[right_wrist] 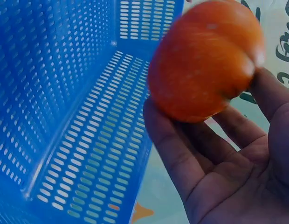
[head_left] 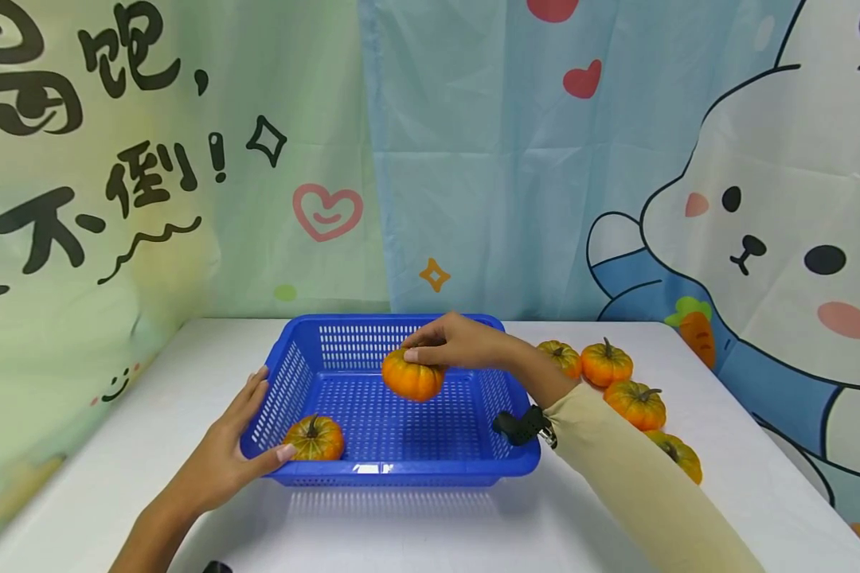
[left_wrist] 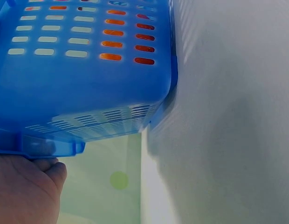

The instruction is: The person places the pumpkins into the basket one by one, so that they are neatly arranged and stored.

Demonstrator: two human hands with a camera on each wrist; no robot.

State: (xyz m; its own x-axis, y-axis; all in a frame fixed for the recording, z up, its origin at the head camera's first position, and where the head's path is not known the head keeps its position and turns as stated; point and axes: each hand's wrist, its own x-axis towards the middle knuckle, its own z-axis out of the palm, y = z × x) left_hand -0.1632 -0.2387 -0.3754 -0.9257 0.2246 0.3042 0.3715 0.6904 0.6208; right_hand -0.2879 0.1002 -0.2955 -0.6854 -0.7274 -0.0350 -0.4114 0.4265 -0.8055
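Note:
Over the inside of a blue plastic basket (head_left: 401, 468), my right hand (head_left: 459, 342) holds a small orange pumpkin (head_left: 414, 380) by its top, with thumb and fingertips. The right wrist view shows this pumpkin (right_wrist: 205, 58) from below, its smooth orange underside turned to the camera. My left hand (head_left: 218, 454) holds the basket's rim at the near left corner, thumb over the edge and fingers along the outer left side. Another pumpkin (head_left: 315, 439), orange with green patches, lies inside the basket at that corner. Its orange shows through the slots of the basket wall (left_wrist: 84, 79) in the left wrist view.
Right of the basket, several more pumpkins (head_left: 636, 404) stand in a slanting row on the white table (head_left: 401, 533), partly behind my right forearm. A printed curtain (head_left: 444, 159) hangs along the table's back edge. A small black object (head_left: 217, 567) shows at the bottom edge.

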